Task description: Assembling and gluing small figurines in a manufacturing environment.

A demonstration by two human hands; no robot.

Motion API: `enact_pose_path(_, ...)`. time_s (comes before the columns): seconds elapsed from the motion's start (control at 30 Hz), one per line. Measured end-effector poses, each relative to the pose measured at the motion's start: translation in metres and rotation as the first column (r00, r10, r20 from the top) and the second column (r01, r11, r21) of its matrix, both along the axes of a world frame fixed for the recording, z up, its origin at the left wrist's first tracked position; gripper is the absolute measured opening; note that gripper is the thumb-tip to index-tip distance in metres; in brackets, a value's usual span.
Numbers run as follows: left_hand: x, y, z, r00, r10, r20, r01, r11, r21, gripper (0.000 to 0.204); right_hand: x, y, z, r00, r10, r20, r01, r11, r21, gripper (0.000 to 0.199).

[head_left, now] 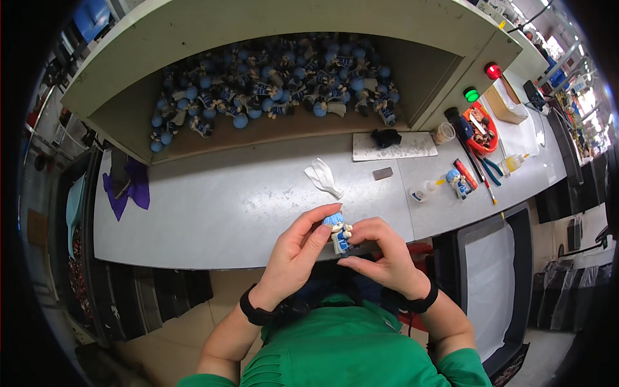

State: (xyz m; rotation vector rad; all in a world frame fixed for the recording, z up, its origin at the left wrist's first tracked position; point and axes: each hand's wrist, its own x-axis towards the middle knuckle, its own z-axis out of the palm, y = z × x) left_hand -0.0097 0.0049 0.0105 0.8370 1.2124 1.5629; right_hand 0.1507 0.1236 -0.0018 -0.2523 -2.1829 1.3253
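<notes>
A small blue-haired figurine (338, 235) in blue and white clothes is held upright between my two hands, just over the table's front edge. My left hand (298, 248) pinches its head and side, thumb in front and fingers behind. From the other side my right hand (380, 250) closes on its body and feet with thumb and fingers. A crumpled white cloth (322, 177) lies on the tabletop just beyond the figurine. Farther right, another such figurine (457, 184) rests beside a red stick-like object (465, 174).
Many blue-headed figurines (271, 90) pile inside the open cabinet (271, 132) at the back. On the right are a white board (412, 147) with a black lump, squeeze bottles (423, 191), pliers (491, 169), a brush (488, 184) and a red basket (493, 138). A purple cloth (134, 187) lies left.
</notes>
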Motion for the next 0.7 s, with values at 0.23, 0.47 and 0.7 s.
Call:
enact_pose_path(0.23, -0.007, 0.002, -0.006, 0.962, 0.007, -0.273, -0.004, 1.0, 0.012, 0.032, -0.001, 0.001, 0.0, 0.999, -0.022, 0.04, 0.026, 0.995, -0.101, 0.035)
enact_pose_path(0.47, -0.007, 0.002, -0.005, 0.972, 0.024, -0.233, -0.014, 0.999, 0.045, 0.031, 0.0, -0.004, -0.006, 0.994, -0.102, 0.033, 0.105, 0.99, -0.096, 0.038)
enact_pose_path(0.7, -0.004, 0.003, -0.003, 0.989, 0.014, -0.144, -0.007, 0.999, 0.045, 0.028, 0.0, -0.009, -0.011, 0.988, -0.14, 0.059, 0.149, 0.972, -0.179, 0.038)
